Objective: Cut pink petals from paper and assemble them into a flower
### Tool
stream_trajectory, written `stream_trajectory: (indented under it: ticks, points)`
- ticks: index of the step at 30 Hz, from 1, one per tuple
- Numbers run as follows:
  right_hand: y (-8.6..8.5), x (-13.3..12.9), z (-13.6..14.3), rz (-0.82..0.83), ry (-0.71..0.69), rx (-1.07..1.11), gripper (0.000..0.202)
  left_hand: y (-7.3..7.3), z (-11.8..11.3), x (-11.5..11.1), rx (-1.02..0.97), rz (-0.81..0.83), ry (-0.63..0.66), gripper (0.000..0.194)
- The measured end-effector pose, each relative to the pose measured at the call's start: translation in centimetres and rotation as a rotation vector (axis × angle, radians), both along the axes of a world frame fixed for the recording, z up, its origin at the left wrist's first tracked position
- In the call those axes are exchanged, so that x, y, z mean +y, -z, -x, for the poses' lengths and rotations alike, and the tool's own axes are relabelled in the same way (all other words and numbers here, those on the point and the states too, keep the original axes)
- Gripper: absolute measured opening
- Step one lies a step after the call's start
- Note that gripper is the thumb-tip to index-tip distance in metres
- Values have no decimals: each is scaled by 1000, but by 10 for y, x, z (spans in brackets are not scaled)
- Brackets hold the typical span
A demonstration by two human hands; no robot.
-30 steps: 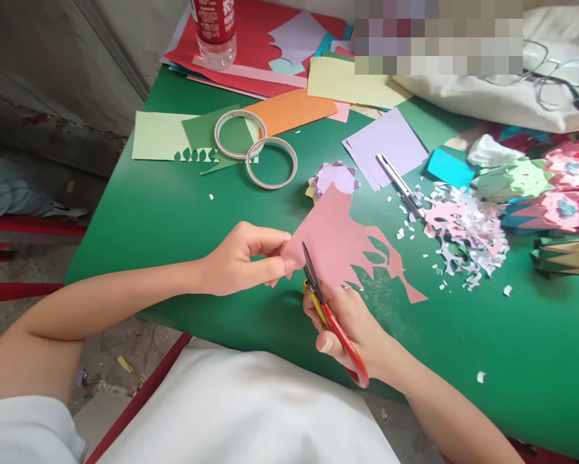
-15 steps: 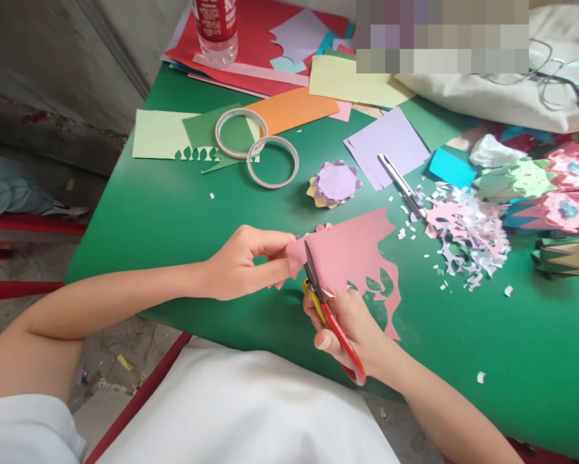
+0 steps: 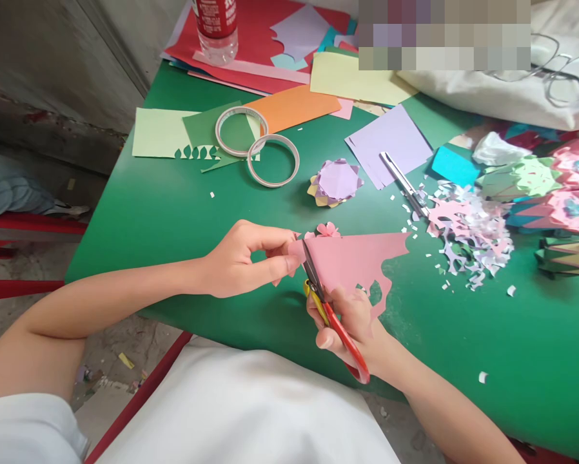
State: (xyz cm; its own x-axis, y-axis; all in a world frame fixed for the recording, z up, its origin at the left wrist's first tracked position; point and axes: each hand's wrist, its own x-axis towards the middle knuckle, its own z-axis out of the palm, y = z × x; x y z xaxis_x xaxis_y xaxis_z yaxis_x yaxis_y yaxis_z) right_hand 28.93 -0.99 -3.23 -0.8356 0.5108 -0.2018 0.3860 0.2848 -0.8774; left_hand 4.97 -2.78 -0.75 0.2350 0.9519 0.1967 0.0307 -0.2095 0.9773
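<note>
My left hand (image 3: 258, 261) pinches the left corner of a pink sheet of paper (image 3: 350, 258) between thumb and fingers. The sheet's right and lower edges are ragged with cut-out gaps. In my right hand (image 3: 347, 319) is a pair of scissors (image 3: 335, 325) with red and yellow handles. Their blades lie across the paper close to my left fingertips, almost closed. Just beyond the sheet's upper edge, small pink paper flowers (image 3: 328, 230) lie on the green table (image 3: 173, 212), partly hidden by the paper.
A purple and yellow paper flower (image 3: 336, 182) sits beyond the sheet. Two tape rolls (image 3: 273, 161) lie to the left of it. To the right are a utility knife (image 3: 404, 185), a heap of paper scraps (image 3: 473, 232) and several folded paper flowers (image 3: 574, 206). A bottle (image 3: 216, 32) stands at the back.
The pink sheet has turned, its right end swinging nearer to me and its ragged lower part moving left. More of the small pink flowers shows. The scissor blades have closed somewhat.
</note>
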Motion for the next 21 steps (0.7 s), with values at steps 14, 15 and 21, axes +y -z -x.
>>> stream_trajectory:
  ticks: [14,15,21]
  points:
    - [-19,6,10,78,26,40,67,-1,2,0,23,-69,-31,29]
    - [-18,6,10,82,25,42,68,-1,2,0,25,-73,-36,29]
    - [-15,6,9,93,23,57,67,-1,2,1,40,-61,-49,30]
